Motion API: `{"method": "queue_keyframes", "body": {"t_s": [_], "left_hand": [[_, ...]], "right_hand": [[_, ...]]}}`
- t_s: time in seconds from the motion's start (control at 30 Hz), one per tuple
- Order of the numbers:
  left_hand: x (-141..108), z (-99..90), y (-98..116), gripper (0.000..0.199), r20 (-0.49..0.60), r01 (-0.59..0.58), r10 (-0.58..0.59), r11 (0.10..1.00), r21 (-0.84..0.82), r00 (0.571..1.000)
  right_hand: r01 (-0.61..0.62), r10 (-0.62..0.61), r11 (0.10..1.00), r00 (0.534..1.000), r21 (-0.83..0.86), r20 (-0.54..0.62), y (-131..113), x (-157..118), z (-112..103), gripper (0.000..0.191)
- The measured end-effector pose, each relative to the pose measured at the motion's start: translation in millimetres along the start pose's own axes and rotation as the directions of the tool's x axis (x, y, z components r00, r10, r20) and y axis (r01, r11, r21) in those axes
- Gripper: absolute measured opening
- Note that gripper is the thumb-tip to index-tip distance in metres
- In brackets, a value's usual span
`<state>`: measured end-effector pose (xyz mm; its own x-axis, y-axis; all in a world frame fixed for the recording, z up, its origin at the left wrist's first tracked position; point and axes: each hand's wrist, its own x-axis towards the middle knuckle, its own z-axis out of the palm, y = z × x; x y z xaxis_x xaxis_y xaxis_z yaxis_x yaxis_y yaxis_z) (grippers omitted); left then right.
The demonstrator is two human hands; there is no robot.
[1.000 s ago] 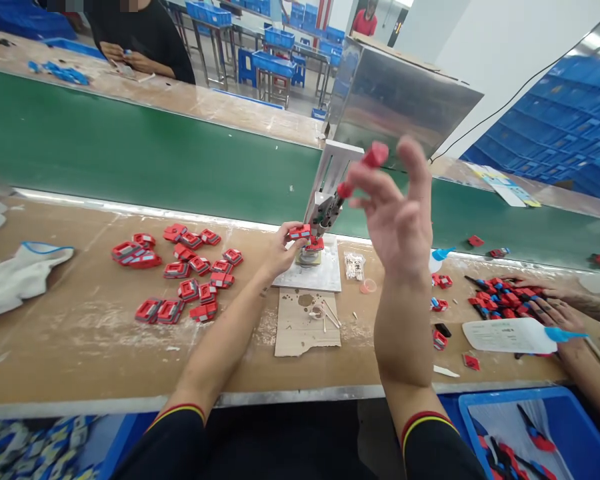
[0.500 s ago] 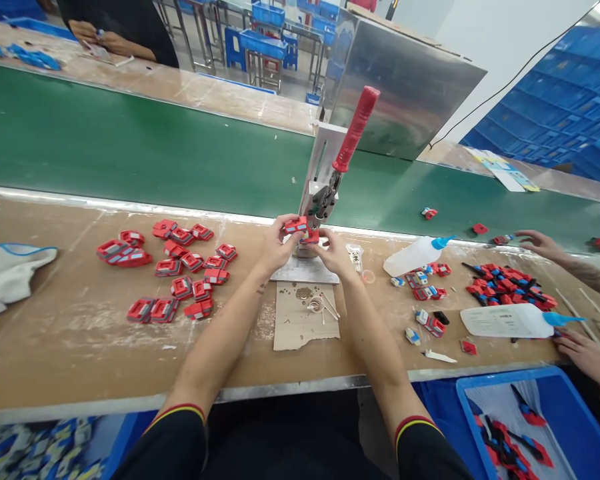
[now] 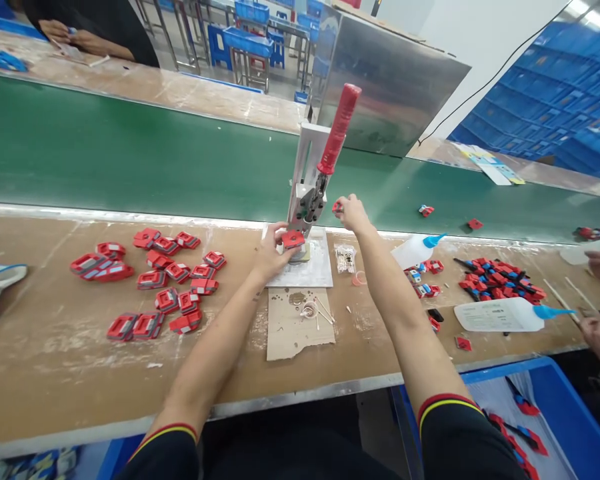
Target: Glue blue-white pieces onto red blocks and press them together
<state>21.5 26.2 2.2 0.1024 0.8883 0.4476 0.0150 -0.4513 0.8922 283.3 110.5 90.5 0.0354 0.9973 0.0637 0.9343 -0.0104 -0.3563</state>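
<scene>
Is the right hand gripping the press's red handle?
No, the right hand holds a small red part, below and apart from the red handle.

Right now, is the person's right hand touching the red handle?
Apart. The head view shows the right hand below the red handle, with the green belt visible between them.

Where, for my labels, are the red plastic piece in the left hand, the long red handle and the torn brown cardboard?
Red plastic piece (image 3: 294, 241), head view: visible face.
Long red handle (image 3: 339, 130), head view: mid-grip.
Torn brown cardboard (image 3: 299, 334), head view: bare lower part.
</scene>
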Motion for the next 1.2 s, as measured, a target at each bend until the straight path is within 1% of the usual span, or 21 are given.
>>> {"method": "queue_keyframes", "body": {"t_s": [0.13, 0.23, 0.33, 0.4, 0.43, 0.47, 0.5, 0.57, 0.6, 0.7, 0.77, 0.8, 0.83, 0.93, 0.97, 1.0, 1.03, 1.07, 1.1, 1.13, 1.2], "left_hand": [[0, 3.2, 2, 0.043, 0.060, -0.009, 0.007, 1.000, 0.030, 0.998], [-1, 5.9, 3, 0.039, 0.057, -0.014, 0.012, 0.999, 0.030, 0.998], [-4, 9.0, 0, 0.041, 0.036, -0.008, 0.008, 1.000, 0.007, 0.999], [-6, 11.1, -4, 0.042, 0.015, -0.003, 0.003, 1.000, -0.011, 1.000], [-7, 12.1, -5, 0.042, 0.004, -0.001, 0.001, 1.000, -0.018, 1.000], [-7, 13.0, -7, 0.042, -0.005, 0.001, -0.001, 1.000, -0.024, 1.000], [-8, 14.0, -8, 0.042, -0.010, 0.003, -0.003, 1.000, -0.029, 1.000], [-7, 15.7, -9, 0.041, -0.009, 0.004, -0.004, 0.999, -0.037, 1.000], [-7, 16.5, -9, 0.040, -0.005, 0.004, -0.004, 0.999, -0.040, 1.000], [-5, 18.2, -8, 0.039, -0.002, 0.006, -0.006, 0.999, -0.046, 1.000], [-5, 18.9, -7, 0.039, -0.007, 0.008, -0.008, 0.999, -0.049, 1.000], [-5, 19.1, -7, 0.039, -0.009, 0.009, -0.009, 0.999, -0.051, 1.000], [-5, 19.2, -7, 0.039, -0.010, 0.009, -0.010, 0.999, -0.053, 1.000], [-6, 19.2, -6, 0.040, -0.011, 0.010, -0.011, 0.998, -0.060, 1.000], [-6, 19.1, -5, 0.040, -0.011, 0.009, -0.010, 0.998, -0.062, 1.000], [-5, 18.9, -5, 0.040, -0.010, 0.008, -0.009, 0.998, -0.065, 1.000], [-5, 18.7, -4, 0.040, -0.008, 0.007, -0.008, 0.998, -0.067, 1.000], [-5, 18.5, -4, 0.040, -0.004, 0.007, -0.007, 0.998, -0.069, 1.000], [-5, 18.3, -3, 0.040, 0.000, 0.007, -0.007, 0.997, -0.072, 1.000], [-5, 18.1, -3, 0.040, 0.003, 0.007, -0.007, 0.997, -0.074, 1.000], [-5, 18.1, -3, 0.040, 0.008, 0.009, -0.009, 0.997, -0.074, 1.000]], "right_hand": [[0.072, -0.060, 0.995, 0.985, -0.071, 0.159, -4, 20, 17, 0.024], [0.070, -0.055, 0.994, 0.982, -0.080, 0.179, 3, 20, 19, 0.041], [0.036, -0.030, 0.997, 0.997, -0.073, 0.075, 7, 20, -2, 0.056], [0.043, -0.044, 0.999, 0.994, -0.015, -0.103, -3, 15, -28, 0.053], [0.092, -0.080, 0.995, 0.973, 0.045, -0.215, -13, 10, -43, 0.052], [0.213, -0.141, 0.965, 0.915, 0.155, -0.377, -26, 3, -57, 0.051], [0.405, -0.224, 0.877, 0.821, 0.259, -0.525, -42, -6, -70, 0.052], [0.679, -0.365, 0.651, 0.673, 0.341, -0.644, -79, -26, -90, 0.057], [0.743, -0.421, 0.569, 0.631, 0.352, -0.652, -97, -36, -97, 0.060], [0.752, -0.452, 0.481, 0.653, 0.451, -0.607, -138, -58, -102, 0.064], [0.743, -0.448, 0.458, 0.667, 0.488, -0.596, -149, -69, -98, 0.064], [0.757, -0.456, 0.437, 0.653, 0.487, -0.605, -149, -75, -96, 0.063], [0.782, -0.476, 0.401, 0.623, 0.477, -0.621, -146, -83, -94, 0.059], [0.867, -0.589, 0.250, 0.489, 0.431, -0.643, -125, -115, -87, 0.043], [0.877, -0.644, 0.214, 0.458, 0.431, -0.612, -115, -127, -83, 0.040], [0.870, -0.704, 0.200, 0.447, 0.450, -0.551, -104, -138, -79, 0.037], [0.847, -0.750, 0.205, 0.458, 0.490, -0.477, -95, -149, -75, 0.035], [0.808, -0.758, 0.229, 0.498, 0.543, -0.421, -86, -158, -69, 0.032], [0.749, -0.718, 0.263, 0.573, 0.608, -0.396, -80, -166, -64, 0.031], [0.669, -0.631, 0.298, 0.674, 0.681, -0.385, -77, -172, -58, 0.035], [0.447, -0.391, 0.336, 0.867, 0.829, -0.309, -79, -179, -47, 0.047]]}}
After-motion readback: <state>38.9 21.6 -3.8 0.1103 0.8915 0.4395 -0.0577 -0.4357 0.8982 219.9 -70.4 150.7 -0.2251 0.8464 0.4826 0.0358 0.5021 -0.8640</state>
